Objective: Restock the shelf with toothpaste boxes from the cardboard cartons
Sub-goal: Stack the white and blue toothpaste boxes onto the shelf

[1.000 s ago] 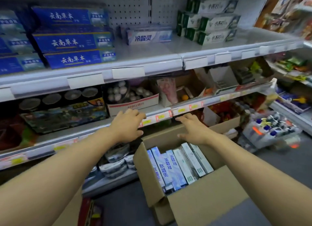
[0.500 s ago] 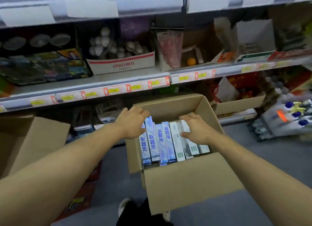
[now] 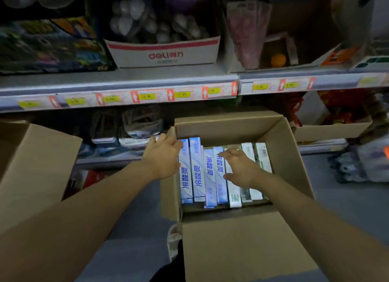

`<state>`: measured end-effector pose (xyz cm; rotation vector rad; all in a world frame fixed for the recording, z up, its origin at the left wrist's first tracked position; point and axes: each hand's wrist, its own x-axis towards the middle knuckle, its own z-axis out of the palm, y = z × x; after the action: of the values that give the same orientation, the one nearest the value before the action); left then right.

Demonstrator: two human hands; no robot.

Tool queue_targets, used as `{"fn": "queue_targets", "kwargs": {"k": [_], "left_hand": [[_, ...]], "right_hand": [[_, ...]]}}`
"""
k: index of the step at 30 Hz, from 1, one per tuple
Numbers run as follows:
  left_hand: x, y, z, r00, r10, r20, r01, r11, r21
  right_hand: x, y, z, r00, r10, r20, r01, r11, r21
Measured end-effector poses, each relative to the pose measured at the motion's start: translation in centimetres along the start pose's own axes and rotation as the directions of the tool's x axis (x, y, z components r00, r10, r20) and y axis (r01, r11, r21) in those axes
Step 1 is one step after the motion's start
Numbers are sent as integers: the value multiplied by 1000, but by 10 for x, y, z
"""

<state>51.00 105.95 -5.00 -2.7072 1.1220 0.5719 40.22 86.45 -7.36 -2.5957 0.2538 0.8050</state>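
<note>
Open cardboard carton (image 3: 280,138) on the floor below the shelf (image 3: 117,96), toothpaste boxes (image 3: 197,172) packed inside it, left hand (image 3: 163,157) spread over its left wall, right hand (image 3: 240,168) relaxed, flat on the boxes

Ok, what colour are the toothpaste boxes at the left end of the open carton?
Blue fading to white, with blue lettering: toothpaste boxes in the carton, head view.

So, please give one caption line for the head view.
Both hands reach into an open carton of toothpaste boxes.
</note>
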Motion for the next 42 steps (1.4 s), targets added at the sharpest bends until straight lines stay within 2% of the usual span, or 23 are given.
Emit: {"fn": "queue_targets", "kwargs": {"k": [8,13,19,24,28,32,36,39,40,42], "left_hand": [[9,6,28,996,-86,8,86,988,-126],[10,22,41,976,-217,7,214,955,-206],[7,59,58,906,-423,6,411,877,-249],[-4,77,79,821,-571,-19,544,792,-278],[-15,82,97,774,-621,-120,567,765,-305],[-21,85,114,757,-639,-138,570,748,-340],[-25,87,123,750,-631,-196,539,756,-373],[-28,90,126,759,-622,-191,522,758,-392],[-28,92,127,762,-617,-196,514,761,-396],[-31,94,127,769,-599,-224,492,778,-390]], "right_hand": [[53,5,10,990,-123,73,127,990,-54],[85,22,12,958,-252,138,269,955,-126],[120,41,21,870,-425,250,480,847,-230],[150,42,35,815,-496,299,573,764,-296],[165,37,52,776,-546,315,630,682,-372],[177,39,71,730,-624,279,666,558,-495],[191,43,83,623,-762,176,656,386,-649],[198,48,90,570,-814,115,635,348,-690],[198,50,89,569,-814,115,634,347,-691],[191,55,85,638,-749,178,630,375,-681]]}}
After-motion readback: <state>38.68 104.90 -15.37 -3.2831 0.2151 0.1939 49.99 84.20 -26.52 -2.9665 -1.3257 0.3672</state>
